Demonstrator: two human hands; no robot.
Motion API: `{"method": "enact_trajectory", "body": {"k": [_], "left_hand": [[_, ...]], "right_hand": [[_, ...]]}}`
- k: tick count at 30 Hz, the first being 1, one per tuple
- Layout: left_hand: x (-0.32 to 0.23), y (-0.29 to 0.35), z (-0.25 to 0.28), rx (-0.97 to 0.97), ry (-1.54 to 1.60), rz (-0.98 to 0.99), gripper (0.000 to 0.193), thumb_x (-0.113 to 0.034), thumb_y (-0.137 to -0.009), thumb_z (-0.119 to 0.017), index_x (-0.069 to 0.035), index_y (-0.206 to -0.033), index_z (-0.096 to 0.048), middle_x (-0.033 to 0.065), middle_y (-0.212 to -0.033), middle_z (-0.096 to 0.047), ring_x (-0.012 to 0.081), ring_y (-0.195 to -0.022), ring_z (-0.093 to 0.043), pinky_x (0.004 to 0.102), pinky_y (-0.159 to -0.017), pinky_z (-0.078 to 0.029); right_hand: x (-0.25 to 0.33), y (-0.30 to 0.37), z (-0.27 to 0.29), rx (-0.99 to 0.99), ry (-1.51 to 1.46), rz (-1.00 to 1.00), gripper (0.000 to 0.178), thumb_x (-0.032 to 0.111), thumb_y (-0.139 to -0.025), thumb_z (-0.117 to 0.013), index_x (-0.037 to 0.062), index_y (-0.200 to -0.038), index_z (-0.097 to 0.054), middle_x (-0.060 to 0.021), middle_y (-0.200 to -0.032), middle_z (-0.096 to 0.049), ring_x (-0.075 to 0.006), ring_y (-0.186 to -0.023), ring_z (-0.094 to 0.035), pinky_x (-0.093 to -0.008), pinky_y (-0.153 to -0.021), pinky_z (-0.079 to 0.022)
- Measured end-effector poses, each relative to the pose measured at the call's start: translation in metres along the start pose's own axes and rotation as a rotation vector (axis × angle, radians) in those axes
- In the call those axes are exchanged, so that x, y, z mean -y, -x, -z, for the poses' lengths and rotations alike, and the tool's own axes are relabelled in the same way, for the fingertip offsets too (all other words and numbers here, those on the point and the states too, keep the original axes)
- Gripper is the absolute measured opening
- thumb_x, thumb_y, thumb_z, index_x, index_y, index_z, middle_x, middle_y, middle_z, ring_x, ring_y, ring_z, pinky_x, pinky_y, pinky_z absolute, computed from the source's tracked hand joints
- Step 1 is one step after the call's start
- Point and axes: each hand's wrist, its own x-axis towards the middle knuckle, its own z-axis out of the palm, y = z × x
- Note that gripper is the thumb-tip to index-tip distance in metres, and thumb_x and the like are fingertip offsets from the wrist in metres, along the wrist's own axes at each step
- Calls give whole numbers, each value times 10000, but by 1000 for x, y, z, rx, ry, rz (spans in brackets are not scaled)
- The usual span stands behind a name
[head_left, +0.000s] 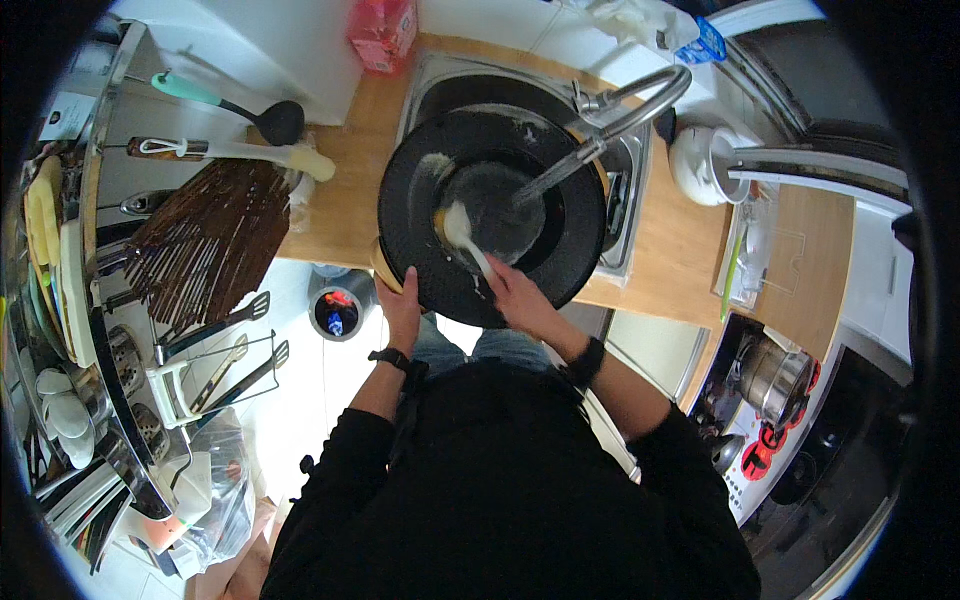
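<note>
Holding the wok (575, 235) at its near left edge, the left hand (401, 312) is closed on a tan handle, its thumb up along the black rim. The wok sits over the sink (626, 262), covering most of it. The right hand (518, 303) has its fingers closed round the pale handle of a brush (458, 224), whose head rests inside the wok, left of the middle. Water (545, 182) runs from the tap (655, 82) into the wok, to the right of the brush head, and some light foam shows on the inner wall. A wooden counter (672, 243) runs on both sides of the sink, with a white pot (700, 165) on the right. To the left are a black ladle (279, 123) and a brown slatted mat (215, 240). Below the counter, near the left hand, stands a bin (318, 318)
</note>
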Motion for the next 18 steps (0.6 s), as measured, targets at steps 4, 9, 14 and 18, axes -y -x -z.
{"method": "enact_trajectory", "body": {"k": [4,9,14,18], "left_hand": [[-2,8,0,-8,-14,21,617,-228,-965,-742,45,-1436,-450,174,-1327,-599,265,-1186,-591,369,-1037,-474],[1,7,-6,-12,-7,26,613,-209,-963,-742,44,-1438,-448,181,-1340,-589,268,-1191,-589,367,-1041,-473],[2,7,-12,4,-30,11,653,-227,-974,-736,27,-1474,-401,188,-1364,-569,280,-1201,-585,390,-1049,-480],[-6,11,-15,18,34,18,671,-289,-992,-724,16,-1480,-379,204,-1359,-568,301,-1206,-598,413,-1014,-514]], "right_hand": [[39,-57,-47,-89,-1497,-590,380,333,-1121,-448,287,-1495,-405,-1,-681,-451,-124,-480,-407,-286,-417,-357],[38,-111,-77,-466,-1443,-569,108,290,-1129,-399,202,-1126,-461,-6,-655,-437,-128,-474,-405,-306,-410,-358],[14,-32,-44,29,-623,-413,428,253,-1122,-431,244,-1550,-427,-22,-690,-508,-143,-549,-531,-320,-486,-433],[-22,21,43,254,287,-198,494,260,-1101,-465,196,-1588,-410,-236,-1022,-710,-401,-859,-720,-479,-760,-554]]}}
